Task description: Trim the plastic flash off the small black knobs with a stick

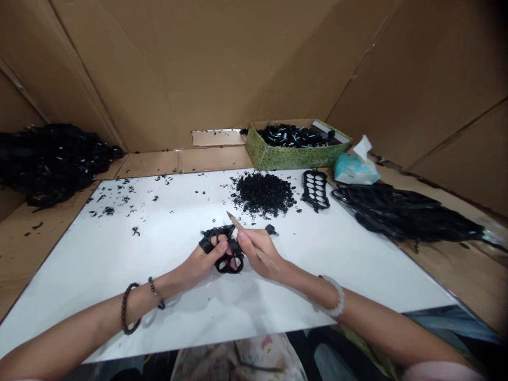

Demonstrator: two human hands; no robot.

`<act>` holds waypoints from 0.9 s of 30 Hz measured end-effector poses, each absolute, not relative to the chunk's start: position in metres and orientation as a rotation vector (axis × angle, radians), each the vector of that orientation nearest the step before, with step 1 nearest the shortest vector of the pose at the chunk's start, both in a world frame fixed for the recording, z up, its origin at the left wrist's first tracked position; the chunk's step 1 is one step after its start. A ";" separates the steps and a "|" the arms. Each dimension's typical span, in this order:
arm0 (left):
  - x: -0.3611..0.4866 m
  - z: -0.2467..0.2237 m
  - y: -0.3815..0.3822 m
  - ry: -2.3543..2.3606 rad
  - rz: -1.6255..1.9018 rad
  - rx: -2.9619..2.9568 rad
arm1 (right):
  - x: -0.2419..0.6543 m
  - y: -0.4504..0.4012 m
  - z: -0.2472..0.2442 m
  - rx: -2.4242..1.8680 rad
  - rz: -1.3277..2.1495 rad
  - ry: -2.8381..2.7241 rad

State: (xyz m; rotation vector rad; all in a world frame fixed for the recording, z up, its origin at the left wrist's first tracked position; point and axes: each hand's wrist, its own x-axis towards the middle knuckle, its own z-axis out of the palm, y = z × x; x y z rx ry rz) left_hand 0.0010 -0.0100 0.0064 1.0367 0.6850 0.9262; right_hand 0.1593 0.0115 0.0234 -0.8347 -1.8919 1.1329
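At the middle of the white table, my left hand (pixel 212 254) is closed around a black part with round holes (pixel 230 263), which looks like rubber. My right hand (pixel 260 251) grips a slim, light-brown, pencil-like tool (pixel 237 222), its dark pointed end aimed up and left. The right fingertips are close against the black part; whether they also hold it is hidden. Just beyond my right hand lies a small black piece with a greenish end (pixel 271 229). Further back, a heap of small black rings (pixel 264 194) covers the tabletop.
Behind the heap stands a green box (pixel 293 156) full of black pieces. A flat black holed strip (pixel 315 189), a tissue pack (pixel 357 168) and a bundle of long black strips (pixel 413 211) lie right. Black scraps (pixel 125 193) and a shiny black pile (pixel 51 159) are left. Cardboard walls enclose the table.
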 end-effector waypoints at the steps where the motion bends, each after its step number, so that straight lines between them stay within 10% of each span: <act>1: 0.001 0.007 -0.009 0.676 0.927 1.030 | 0.161 0.014 0.026 -0.852 1.088 -1.880; 16: -0.003 0.007 -0.003 0.586 0.981 0.685 | 0.192 0.064 0.031 -1.596 -0.170 -2.445; 27: 0.002 0.001 -0.002 0.639 1.011 0.707 | 0.161 0.021 0.030 -1.010 -0.241 -2.268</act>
